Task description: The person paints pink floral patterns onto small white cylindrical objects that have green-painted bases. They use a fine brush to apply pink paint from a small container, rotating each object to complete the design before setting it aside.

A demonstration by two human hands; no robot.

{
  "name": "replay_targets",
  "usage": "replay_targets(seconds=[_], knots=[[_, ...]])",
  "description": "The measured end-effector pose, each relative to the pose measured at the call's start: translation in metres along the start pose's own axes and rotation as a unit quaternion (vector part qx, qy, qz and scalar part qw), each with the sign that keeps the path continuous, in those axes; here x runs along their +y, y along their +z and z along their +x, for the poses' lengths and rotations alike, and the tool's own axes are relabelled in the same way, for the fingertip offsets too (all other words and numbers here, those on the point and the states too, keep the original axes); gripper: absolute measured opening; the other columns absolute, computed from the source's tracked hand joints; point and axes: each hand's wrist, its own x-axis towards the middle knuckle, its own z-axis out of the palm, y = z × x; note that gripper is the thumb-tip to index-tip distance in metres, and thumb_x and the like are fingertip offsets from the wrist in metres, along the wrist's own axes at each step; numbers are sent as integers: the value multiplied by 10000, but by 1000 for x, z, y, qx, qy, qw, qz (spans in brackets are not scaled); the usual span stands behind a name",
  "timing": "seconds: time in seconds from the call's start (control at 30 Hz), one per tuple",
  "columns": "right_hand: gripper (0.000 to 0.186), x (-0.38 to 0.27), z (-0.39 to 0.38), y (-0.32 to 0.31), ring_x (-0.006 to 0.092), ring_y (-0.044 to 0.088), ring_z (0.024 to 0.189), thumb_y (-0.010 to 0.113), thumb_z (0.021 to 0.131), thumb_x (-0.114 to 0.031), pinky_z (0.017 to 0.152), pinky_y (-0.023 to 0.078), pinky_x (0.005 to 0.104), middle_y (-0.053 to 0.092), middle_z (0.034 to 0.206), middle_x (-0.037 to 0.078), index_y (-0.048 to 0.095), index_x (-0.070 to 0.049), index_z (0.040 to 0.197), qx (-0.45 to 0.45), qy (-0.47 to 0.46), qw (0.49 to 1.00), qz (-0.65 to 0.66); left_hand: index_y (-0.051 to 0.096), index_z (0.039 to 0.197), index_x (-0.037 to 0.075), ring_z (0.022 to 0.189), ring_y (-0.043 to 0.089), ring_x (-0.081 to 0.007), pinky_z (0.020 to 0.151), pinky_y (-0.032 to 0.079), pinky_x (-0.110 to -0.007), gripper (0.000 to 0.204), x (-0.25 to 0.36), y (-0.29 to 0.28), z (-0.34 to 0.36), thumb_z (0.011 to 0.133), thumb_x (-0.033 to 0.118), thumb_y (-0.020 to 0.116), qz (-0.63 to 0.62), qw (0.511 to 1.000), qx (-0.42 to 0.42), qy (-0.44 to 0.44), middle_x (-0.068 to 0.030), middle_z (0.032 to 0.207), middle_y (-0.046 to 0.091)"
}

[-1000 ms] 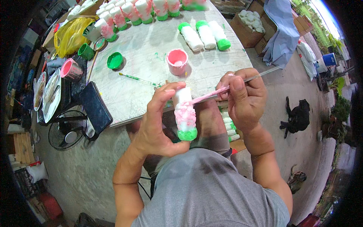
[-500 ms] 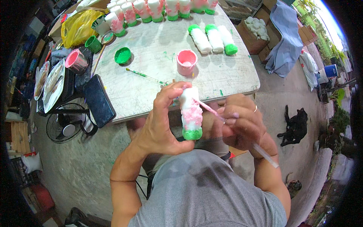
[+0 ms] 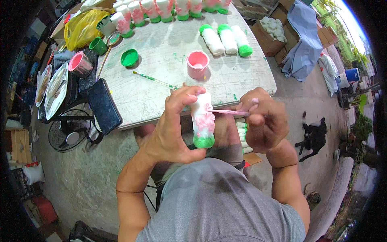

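Between the thumb and fingers of my left hand point(image 3: 171, 125) stands a white cylindrical piece point(image 3: 202, 104), gripped at its top and bottom ends. Its bottom is green, and raised shapes on its front are pink. My right hand point(image 3: 266, 121) pinches a slim paintbrush point(image 3: 229, 112), its pink-covered tip touching the piece's upper front. Beyond the piece, on the table, is a pink paint cup point(image 3: 197, 69). A green paint cup point(image 3: 130, 58) stands farther left, and a green-stained brush point(image 3: 155, 79) lies between.
Three white pieces with green ends point(image 3: 229, 40) lie on the table point(image 3: 169, 48); several painted ones point(image 3: 165, 11) stand in rows behind. A dark phone point(image 3: 105, 105) sits at the left edge, by another pink paint container point(image 3: 80, 64). A black animal point(image 3: 314, 137) lies on the floor.
My right hand has turned and risen slightly, swinging the brush from a steep slant to nearly level. Its tip stays at the piece. My left hand holds nearly still.
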Motion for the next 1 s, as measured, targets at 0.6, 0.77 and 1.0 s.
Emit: replay_targets(seconds=[0.6, 0.77, 1.0], knots=[[152, 6, -3, 16, 131, 616, 750, 595, 1061, -128, 682, 522, 280, 680, 872, 124, 515, 1, 1075, 90, 119, 988, 47, 349, 1399, 94, 1308, 505, -416, 1069, 356, -540, 1001, 7, -1, 5, 514, 90, 818, 85, 996, -24, 35, -226, 1397, 557], [148, 5, -1, 15, 129, 625, 763, 594, 1061, -122, 691, 528, 277, 683, 861, 122, 522, 6, 1080, 131, 152, 971, 128, 346, 1397, 94, 1299, 509, -414, 1053, 360, -527, 1005, 6, -2, 4, 506, 84, 809, 83, 996, -21, 34, -227, 1392, 566], [133, 8, -7, 17, 143, 570, 742, 544, 1082, -147, 663, 490, 284, 633, 853, 118, 497, -25, 1059, 127, 144, 979, 68, 346, 1398, 88, 1291, 519, -413, 1050, 362, -519, 1003, 6, -1, 4, 512, 86, 816, 90, 995, -18, 34, -230, 1392, 568]])
